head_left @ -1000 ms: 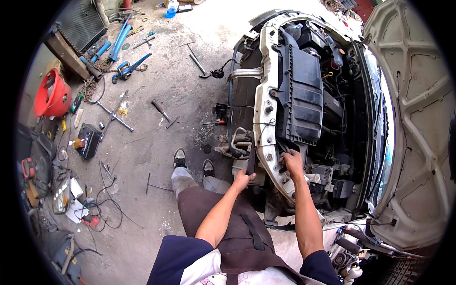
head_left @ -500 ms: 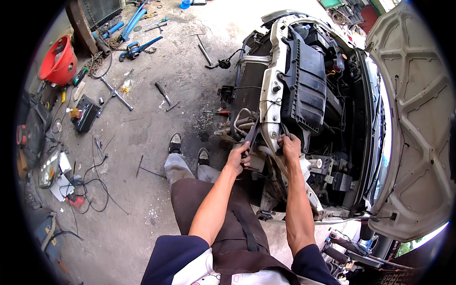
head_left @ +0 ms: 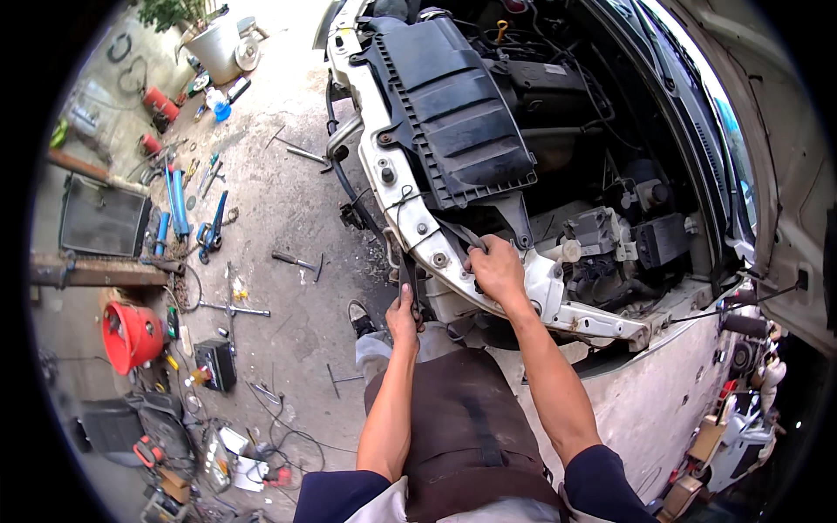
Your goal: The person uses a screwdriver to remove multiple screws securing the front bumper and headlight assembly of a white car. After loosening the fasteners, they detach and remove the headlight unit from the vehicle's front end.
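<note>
My left hand (head_left: 404,319) is closed around a dark flat strap (head_left: 407,274) in front of the car's white front crossmember (head_left: 384,159). On the engine side of that crossmember, my right hand (head_left: 499,272) grips another dark strap length (head_left: 460,234). The two lengths look like one strap, but the crossmember hides any join between them. A ribbed black air filter housing (head_left: 453,113) sits just beyond my right hand. Bolts dot the crossmember's top between my hands.
The raised hood (head_left: 798,218) stands at the right. A hammer (head_left: 295,261), a cross wrench (head_left: 234,308), a car battery (head_left: 215,364) and a red bucket (head_left: 131,338) are on the floor at the left. A black-and-white shoe (head_left: 360,319) stands close to the car.
The view has turned and shifted toward the engine bay, so the car appears larger and further left. Both hands keep their grip on the strap, the right now above the crossmember's engine-side edge.
</note>
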`<action>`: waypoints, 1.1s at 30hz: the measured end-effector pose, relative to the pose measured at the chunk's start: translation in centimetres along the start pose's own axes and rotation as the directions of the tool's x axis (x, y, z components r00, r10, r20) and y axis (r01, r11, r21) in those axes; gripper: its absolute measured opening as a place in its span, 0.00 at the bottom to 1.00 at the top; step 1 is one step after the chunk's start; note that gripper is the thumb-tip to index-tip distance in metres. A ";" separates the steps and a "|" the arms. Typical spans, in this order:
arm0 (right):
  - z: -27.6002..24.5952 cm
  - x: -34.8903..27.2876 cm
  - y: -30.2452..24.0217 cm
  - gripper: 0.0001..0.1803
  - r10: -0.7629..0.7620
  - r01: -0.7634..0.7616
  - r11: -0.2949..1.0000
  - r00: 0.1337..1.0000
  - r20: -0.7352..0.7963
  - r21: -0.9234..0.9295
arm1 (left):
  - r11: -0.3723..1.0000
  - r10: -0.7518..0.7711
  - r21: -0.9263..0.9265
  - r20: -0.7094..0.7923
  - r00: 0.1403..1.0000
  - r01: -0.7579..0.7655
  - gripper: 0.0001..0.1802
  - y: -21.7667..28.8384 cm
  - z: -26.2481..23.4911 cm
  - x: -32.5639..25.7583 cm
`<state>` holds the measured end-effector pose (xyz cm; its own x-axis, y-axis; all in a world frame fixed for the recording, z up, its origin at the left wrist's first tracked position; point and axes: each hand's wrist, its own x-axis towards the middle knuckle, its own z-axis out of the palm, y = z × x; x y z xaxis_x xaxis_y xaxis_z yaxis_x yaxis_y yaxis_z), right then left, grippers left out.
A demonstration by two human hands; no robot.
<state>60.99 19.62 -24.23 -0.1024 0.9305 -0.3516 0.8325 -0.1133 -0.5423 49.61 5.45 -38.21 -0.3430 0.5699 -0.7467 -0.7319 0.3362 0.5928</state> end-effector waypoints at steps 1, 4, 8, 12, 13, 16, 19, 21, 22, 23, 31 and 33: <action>-0.5 0.7 0.1 0.17 0.001 -0.001 1.000 1.000 0.001 0.017 | 0.996 0.000 0.084 -0.020 1.000 0.001 0.26 0.1 -0.7 0.3; -1.9 2.3 -0.5 0.13 -0.016 0.012 0.986 1.000 -0.026 -0.166 | 0.808 0.314 0.545 -0.074 0.946 -0.225 0.31 -0.5 0.0 0.9; -0.5 4.0 -0.9 0.07 -0.113 0.077 0.903 0.992 -0.061 -0.423 | 0.608 0.264 0.788 -0.086 0.961 -0.097 0.35 -2.7 -1.7 4.5; 0.1 5.7 -0.5 0.08 -0.186 0.122 0.872 0.978 -0.092 -0.474 | 0.629 0.111 0.777 -0.082 0.990 -0.006 0.27 0.1 -0.7 5.5; -0.1 5.7 -0.2 0.09 -0.195 0.137 0.875 0.978 -0.080 -0.465 | 0.663 0.035 0.747 -0.095 0.995 0.047 0.25 1.4 0.5 4.4; 0.3 4.8 1.4 0.15 -0.347 0.307 0.840 0.938 -0.007 -0.448 | 0.724 -0.006 0.684 -0.123 0.992 0.089 0.24 2.5 0.7 2.4; 0.2 4.6 2.5 0.16 -0.490 0.444 0.822 0.870 -0.046 -0.357 | 0.817 -0.115 0.562 -0.062 0.991 0.130 0.22 3.8 0.3 0.6; -0.3 4.4 3.2 0.16 -0.592 0.530 0.786 0.794 -0.139 -0.319 | 0.883 -0.208 0.435 0.019 0.978 0.179 0.21 5.2 1.3 -1.9; -0.8 4.1 3.0 0.14 -0.547 0.496 0.820 0.827 -0.132 -0.286 | 0.886 -0.264 0.411 0.064 0.962 0.215 0.18 6.0 2.1 -2.6; -0.8 4.2 2.6 0.13 -0.488 0.439 0.848 0.866 -0.111 -0.298 | 0.891 -0.296 0.387 0.093 0.951 0.239 0.16 6.6 2.8 -3.2; -2.0 5.8 0.0 0.07 -0.288 0.360 0.850 0.929 0.234 -0.386 | 0.914 -0.405 0.076 0.174 0.898 0.397 0.12 3.9 5.5 -2.7; -1.9 5.0 -0.6 0.07 -0.262 0.408 0.773 0.903 0.341 -0.486 | 0.938 -0.342 0.010 0.174 0.923 0.346 0.14 3.7 5.1 -3.1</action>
<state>61.04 24.98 -24.21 -0.4963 0.7511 -0.4353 0.8663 0.4613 -0.1917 51.00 8.70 -32.18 0.0364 0.5415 -0.8399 -0.7993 0.5203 0.3008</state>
